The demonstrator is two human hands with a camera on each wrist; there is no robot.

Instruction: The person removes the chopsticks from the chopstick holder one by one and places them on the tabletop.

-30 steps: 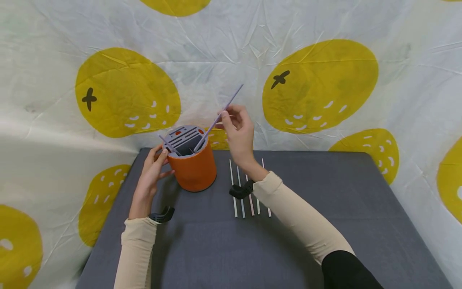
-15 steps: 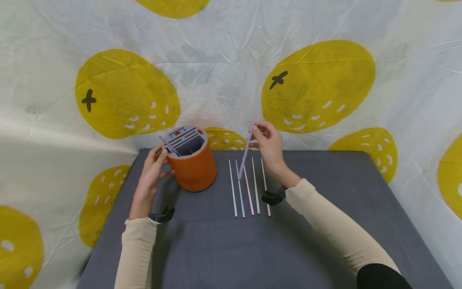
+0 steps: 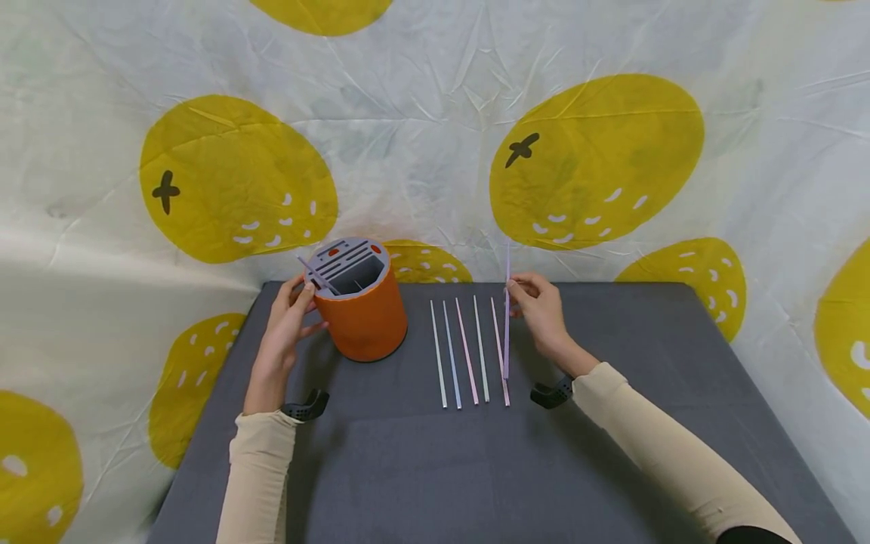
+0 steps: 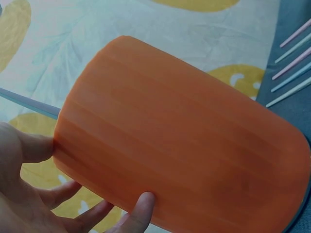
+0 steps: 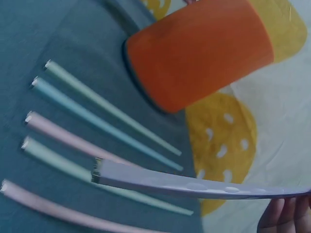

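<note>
the head view looks forward and down; both wrist views, nearer, share the orange container [image 4: 184, 131].

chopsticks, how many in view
7: five thin pastel chopsticks on the grey table, one lilac chopstick in the right hand, another lilac chopstick at the orange cylindrical holder's top; more may hide inside.

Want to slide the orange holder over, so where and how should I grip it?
Probably grip the holder by its side wall, palm coming from the right: it stands upright and round, the left hand takes up its left side, and a gap parts it from the nearest stick.
</note>
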